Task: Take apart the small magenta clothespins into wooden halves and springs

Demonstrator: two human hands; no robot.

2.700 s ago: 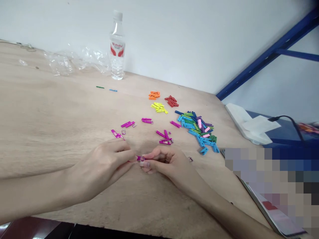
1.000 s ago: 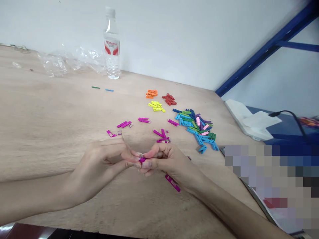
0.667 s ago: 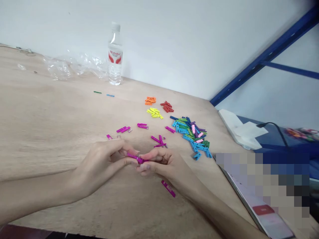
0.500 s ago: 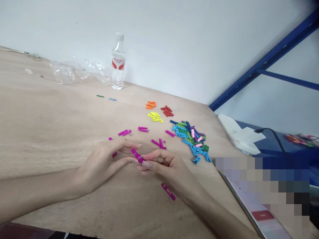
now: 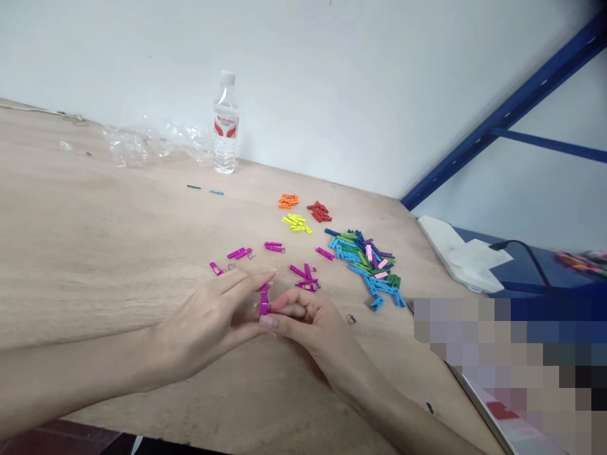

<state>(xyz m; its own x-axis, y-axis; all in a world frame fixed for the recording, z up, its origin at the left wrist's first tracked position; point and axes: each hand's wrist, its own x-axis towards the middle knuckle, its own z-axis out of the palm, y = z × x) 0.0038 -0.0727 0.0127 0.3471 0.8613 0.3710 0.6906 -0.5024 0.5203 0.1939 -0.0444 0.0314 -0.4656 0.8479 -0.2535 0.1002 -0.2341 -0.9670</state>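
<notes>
A magenta clothespin (image 5: pixel 264 301) stands nearly upright between my two hands, a little above the table. My left hand (image 5: pixel 208 319) has its index finger and thumb closed around it. Its lower end is pinched in the fingertips of my right hand (image 5: pixel 308 322). Loose magenta clothespin pieces (image 5: pixel 240 253) lie just beyond, several with wire springs beside them. A cluster of magenta pieces (image 5: pixel 303 278) sits close past my right fingers. To the right of that hand lies a bare metal spring (image 5: pixel 351 319).
Orange (image 5: pixel 288 201), red (image 5: pixel 319 212) and yellow clothespins (image 5: pixel 296 224) form small piles. A mixed pile (image 5: pixel 365 259) lies at right. Behind stand a water bottle (image 5: pixel 226 126) and clear plastic bags (image 5: pixel 156 142). A white object (image 5: pixel 465 253) is beside the blue frame (image 5: pixel 497 120).
The clothespin has turned from slanted to nearly upright, and both hands have closed in around it. The magenta piece under my right wrist no longer shows; a spring now shows beyond that hand.
</notes>
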